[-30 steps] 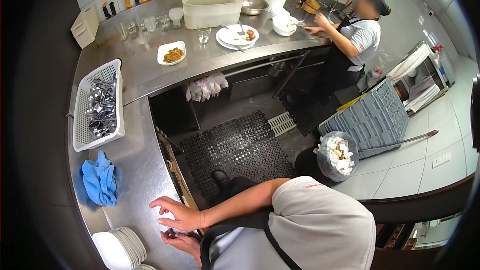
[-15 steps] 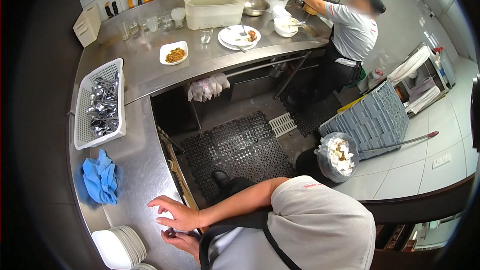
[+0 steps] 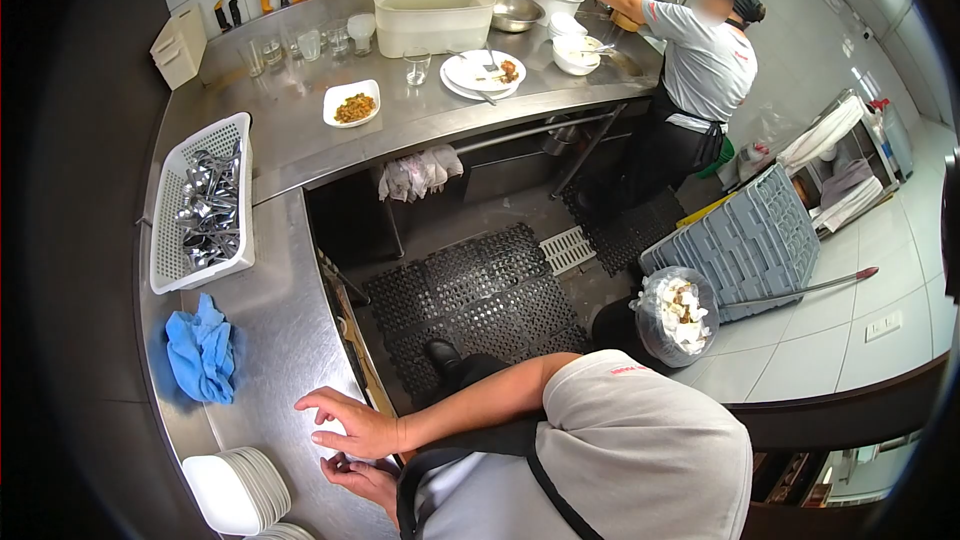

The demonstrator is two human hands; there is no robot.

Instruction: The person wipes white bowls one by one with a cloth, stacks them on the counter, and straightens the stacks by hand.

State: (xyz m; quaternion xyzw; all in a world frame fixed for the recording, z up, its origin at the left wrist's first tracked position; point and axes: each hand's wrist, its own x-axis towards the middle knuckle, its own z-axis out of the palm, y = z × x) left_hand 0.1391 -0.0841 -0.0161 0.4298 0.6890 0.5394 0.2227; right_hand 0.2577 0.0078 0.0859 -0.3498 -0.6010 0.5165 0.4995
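My right hand is held over the steel counter, its fingers stretched out and apart. A bright white patch shows between the thumb and fingers; I cannot tell whether it is a thing or glare. Just below it is my left hand, palm turned partly up, fingers loosely bent and apart, with nothing visible in it. Nearest to both hands is a row of stacked white square dishes standing tilted at the counter's lower left. A crumpled blue cloth lies further up the counter.
A white basket of cutlery stands beyond the cloth. The back counter holds a food dish, glasses, a plastic tub and used plates. A co-worker stands there. Behind me are a waste bin and grey crates.
My hands stay almost in place. The co-worker's hand has shifted at the white bucket, where a white dish now shows tilted up. The view has shifted slightly.
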